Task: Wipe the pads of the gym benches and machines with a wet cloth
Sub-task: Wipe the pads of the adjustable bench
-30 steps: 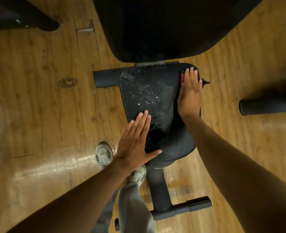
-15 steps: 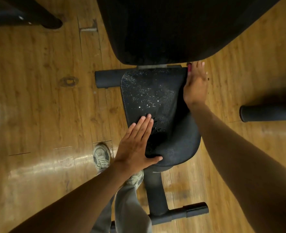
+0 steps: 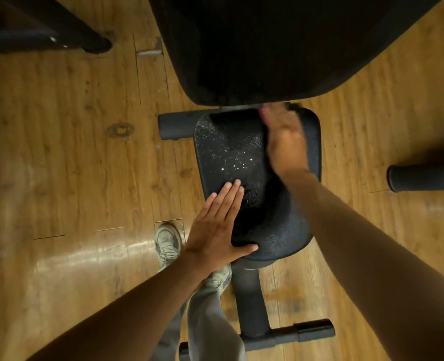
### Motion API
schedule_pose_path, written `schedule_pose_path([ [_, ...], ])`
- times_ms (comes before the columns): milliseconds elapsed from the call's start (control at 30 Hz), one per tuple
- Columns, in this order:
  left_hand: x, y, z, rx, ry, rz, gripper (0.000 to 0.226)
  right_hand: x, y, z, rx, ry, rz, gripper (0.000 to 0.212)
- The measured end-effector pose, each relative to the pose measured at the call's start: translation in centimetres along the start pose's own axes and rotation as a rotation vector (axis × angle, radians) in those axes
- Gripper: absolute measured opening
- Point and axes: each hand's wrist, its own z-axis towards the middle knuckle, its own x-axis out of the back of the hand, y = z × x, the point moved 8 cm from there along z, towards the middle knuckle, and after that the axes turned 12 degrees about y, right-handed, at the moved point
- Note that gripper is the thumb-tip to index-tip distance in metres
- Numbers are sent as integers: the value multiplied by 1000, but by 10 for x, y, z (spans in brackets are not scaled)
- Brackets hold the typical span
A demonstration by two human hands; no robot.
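A black bench seat pad (image 3: 231, 152) speckled with water drops lies below me. My left hand (image 3: 215, 227) rests flat on its near left edge, fingers straight and thumb along the front rim. My right hand (image 3: 286, 142), blurred by motion, lies on the far middle of the pad. A sliver of pink cloth (image 3: 263, 114) shows at its fingertips; the rest is hidden under the hand. The big black back pad (image 3: 267, 48) overhangs the far end of the seat.
Black foam rollers stick out left of the seat (image 3: 176, 125) and at the right edge (image 3: 424, 178). The bench's post and foot bar (image 3: 294, 334) lie near my legs and a pale shoe (image 3: 167, 243). A dark machine leg (image 3: 59, 29) crosses the wooden floor at top left.
My right hand with the cloth swept from the seat's right edge up to its far corner, then left across the far end. My left hand stayed in place.
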Motion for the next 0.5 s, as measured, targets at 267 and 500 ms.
schedule_pose_path([
  [267,-1,0,-1,4,-1,-10,127,9,22,3,-434,142,27,55],
  [500,-6,-1,-1,1,-9,-17,126,-38,-92,1,275,-112,167,60],
])
